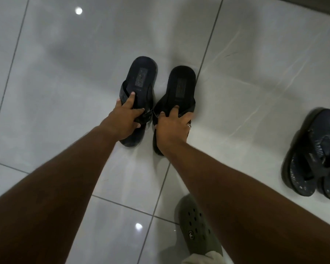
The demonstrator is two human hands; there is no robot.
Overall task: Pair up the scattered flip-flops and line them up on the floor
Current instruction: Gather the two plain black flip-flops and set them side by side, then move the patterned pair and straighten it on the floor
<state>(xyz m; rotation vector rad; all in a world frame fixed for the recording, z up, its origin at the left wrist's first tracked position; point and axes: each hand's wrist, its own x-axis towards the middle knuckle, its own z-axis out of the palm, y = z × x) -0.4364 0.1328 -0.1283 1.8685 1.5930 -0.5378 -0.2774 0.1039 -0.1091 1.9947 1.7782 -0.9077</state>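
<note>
Two hands grip two black flip-flops side by side on a white tiled floor [65,92], seen from the head camera. The left hand [125,121] closes on the strap of the left flip-flop [139,88]; the right hand [170,126], a ring on one finger, closes on the strap of the right flip-flop [181,86]. Two patterned dark flip-flops [311,161] lie overlapping at the right edge. One green clog [196,227] stands nearest the camera.

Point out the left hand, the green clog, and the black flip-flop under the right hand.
left hand [123,119], head view, back of hand
green clog [195,223], head view, perforated upper
black flip-flop [182,82], head view, heel footbed
</note>
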